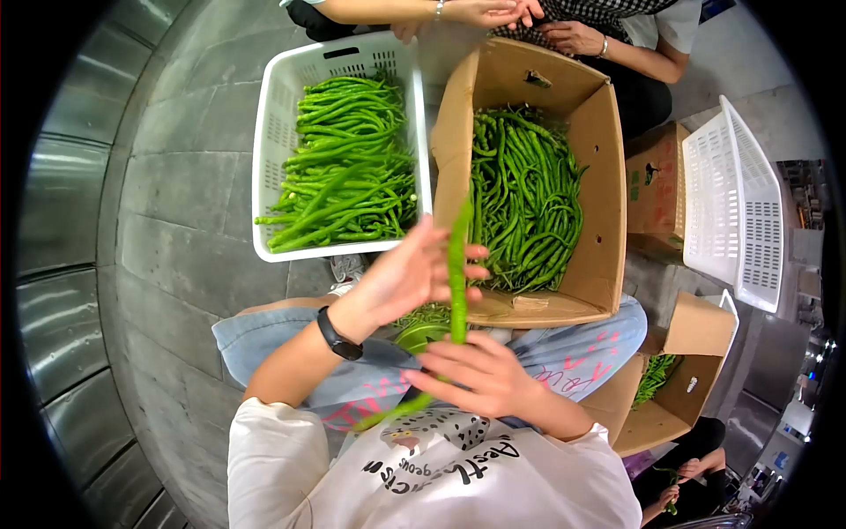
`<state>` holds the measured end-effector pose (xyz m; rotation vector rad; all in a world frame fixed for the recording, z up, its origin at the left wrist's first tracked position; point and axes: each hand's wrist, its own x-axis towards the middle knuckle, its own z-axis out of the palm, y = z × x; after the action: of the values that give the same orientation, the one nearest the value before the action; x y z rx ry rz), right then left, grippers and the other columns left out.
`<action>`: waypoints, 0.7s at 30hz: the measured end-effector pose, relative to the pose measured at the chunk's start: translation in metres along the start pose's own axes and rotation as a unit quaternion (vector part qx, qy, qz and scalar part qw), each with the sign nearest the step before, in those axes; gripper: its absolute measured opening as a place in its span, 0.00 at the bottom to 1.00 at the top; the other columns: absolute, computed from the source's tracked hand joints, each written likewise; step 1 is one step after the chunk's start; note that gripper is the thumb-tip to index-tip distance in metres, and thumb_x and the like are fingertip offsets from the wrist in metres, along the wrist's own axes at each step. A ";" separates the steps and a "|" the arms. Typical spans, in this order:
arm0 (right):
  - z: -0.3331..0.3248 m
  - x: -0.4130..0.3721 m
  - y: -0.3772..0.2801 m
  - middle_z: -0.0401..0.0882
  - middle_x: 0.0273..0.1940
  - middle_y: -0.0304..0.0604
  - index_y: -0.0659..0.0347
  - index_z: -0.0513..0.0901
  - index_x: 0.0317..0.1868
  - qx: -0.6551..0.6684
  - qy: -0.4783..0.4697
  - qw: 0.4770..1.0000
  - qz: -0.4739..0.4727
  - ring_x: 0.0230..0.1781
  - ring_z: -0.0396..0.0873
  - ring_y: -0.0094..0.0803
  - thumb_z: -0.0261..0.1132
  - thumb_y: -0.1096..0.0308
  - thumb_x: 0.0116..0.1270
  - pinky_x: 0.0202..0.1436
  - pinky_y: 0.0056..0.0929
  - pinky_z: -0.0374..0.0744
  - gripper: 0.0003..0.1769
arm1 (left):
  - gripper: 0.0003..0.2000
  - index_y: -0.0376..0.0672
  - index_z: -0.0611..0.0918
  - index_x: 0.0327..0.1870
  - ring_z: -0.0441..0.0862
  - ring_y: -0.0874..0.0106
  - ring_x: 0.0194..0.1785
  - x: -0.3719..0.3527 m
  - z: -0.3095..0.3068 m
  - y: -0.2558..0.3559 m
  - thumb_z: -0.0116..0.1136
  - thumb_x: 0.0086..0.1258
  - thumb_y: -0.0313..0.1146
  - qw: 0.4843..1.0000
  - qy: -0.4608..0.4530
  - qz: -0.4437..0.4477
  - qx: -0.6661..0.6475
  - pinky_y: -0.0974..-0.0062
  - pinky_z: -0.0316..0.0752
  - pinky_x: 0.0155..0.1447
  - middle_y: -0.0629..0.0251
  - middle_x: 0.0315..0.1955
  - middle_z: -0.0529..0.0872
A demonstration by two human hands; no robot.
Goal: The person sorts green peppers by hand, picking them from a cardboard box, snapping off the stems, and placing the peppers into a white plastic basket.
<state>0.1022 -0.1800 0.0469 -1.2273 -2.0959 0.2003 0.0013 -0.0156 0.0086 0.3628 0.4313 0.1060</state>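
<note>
A long green pepper (457, 282) stands upright between my hands. My left hand (414, 271), with a black band on its wrist, is beside the pepper's upper part, its fingers spread behind it. My right hand (471, 375) is at the pepper's lower end, fingers bent around it. A second green pepper (397, 411) extends from under my right hand toward the lower left. Ahead on the left, a white basket (261, 176) holds peppers laid side by side. To its right, a cardboard box (608, 203) holds a tangled heap of peppers.
Between my knees is a green bowl (421, 336) with stem scraps. Another person's hands (502, 13) are beyond the box. At right are a white basket (736, 203), a closed carton (654, 189) and an open box (648, 432); a third person's hands (687, 472) hold something green.
</note>
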 end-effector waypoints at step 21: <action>0.131 -0.127 0.297 0.73 0.47 0.33 0.48 0.82 0.42 -0.273 -0.372 0.886 -0.051 0.53 0.66 0.33 0.57 0.66 0.59 0.51 0.40 0.67 0.12 | 0.14 0.39 0.73 0.51 0.55 0.84 0.18 -0.024 -0.050 0.055 0.43 0.75 0.39 0.967 0.166 0.189 0.051 0.85 0.53 0.23 0.74 0.21 0.62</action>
<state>0.2705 -0.0966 -0.2465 -1.5090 -3.0258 0.0193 -0.0433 0.0472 -0.0039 0.5295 0.6960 0.5243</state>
